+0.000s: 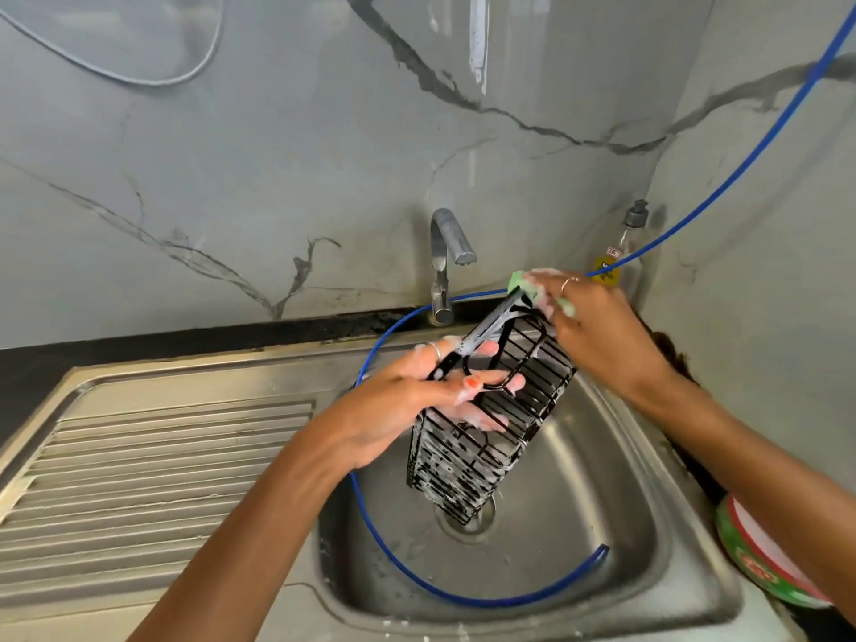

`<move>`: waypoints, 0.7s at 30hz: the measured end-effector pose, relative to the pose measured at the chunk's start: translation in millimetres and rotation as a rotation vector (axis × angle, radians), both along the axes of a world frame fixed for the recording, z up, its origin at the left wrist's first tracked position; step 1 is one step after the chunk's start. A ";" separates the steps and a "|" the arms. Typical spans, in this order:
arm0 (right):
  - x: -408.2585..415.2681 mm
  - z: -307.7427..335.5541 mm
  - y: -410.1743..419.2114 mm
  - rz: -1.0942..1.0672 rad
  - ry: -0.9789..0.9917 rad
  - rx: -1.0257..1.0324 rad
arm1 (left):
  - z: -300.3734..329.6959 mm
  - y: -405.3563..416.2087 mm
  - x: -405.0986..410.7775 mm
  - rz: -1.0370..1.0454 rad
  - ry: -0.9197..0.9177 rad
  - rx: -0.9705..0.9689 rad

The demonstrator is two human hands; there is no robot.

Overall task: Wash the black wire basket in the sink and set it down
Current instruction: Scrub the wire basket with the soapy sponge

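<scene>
The basket hangs tilted over the sink so suds drip in; left hand grasps its frame, right hand grasps a sponge against its top edge.

Both hands soapy, left fingers curled (thumb forward), right clenched higher up

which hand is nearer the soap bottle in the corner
Right. The right hand, holding the green sponge on the basket's top end, sits just left of the soap bottle. The left hand grips the basket lower and further left, over the sink.
</scene>
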State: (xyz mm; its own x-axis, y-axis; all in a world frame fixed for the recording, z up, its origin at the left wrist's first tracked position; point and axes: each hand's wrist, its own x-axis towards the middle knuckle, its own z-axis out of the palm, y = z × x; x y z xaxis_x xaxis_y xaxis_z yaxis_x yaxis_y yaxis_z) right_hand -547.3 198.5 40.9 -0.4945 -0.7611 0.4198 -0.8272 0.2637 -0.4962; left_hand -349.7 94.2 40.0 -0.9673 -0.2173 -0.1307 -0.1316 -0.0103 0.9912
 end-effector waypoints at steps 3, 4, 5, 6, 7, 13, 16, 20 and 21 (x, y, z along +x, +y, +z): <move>33.0 -9.4 12.2 0.034 0.078 -0.106 | -1.2 -5.3 2.2 0.009 0.021 0.007; 38.7 -12.6 15.0 0.092 0.111 -0.106 | -1.7 -5.4 2.3 0.016 0.024 0.008; 40.5 -15.0 15.8 0.151 0.134 -0.081 | -2.7 -4.7 1.7 0.029 0.027 0.013; 39.0 -14.6 14.9 0.185 0.146 -0.049 | -3.9 -3.2 0.8 0.049 0.029 0.022; 34.9 -12.2 11.5 0.172 0.141 -0.020 | -5.1 -1.6 -1.0 0.070 0.034 0.038; 54.1 -2.7 -0.5 -0.015 0.031 0.047 | -11.4 -2.5 -19.0 0.267 0.084 0.142; 88.7 -15.8 14.9 0.130 0.080 0.022 | -13.1 -0.4 -18.9 0.313 0.109 0.191; 75.9 -15.1 17.5 0.139 0.064 0.056 | -10.8 8.2 -16.4 0.292 0.098 0.187; 69.5 -12.7 14.5 0.119 0.068 0.067 | -9.1 10.8 -17.0 0.301 0.085 0.173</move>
State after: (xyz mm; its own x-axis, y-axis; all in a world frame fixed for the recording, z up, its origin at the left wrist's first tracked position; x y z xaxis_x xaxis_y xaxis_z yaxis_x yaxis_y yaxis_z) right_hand -477.8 213.1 28.2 -0.3712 -0.8399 0.3960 -0.8858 0.1922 -0.4225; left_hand -366.8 105.0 30.9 -0.8721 -0.4763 -0.1121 -0.0138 -0.2050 0.9787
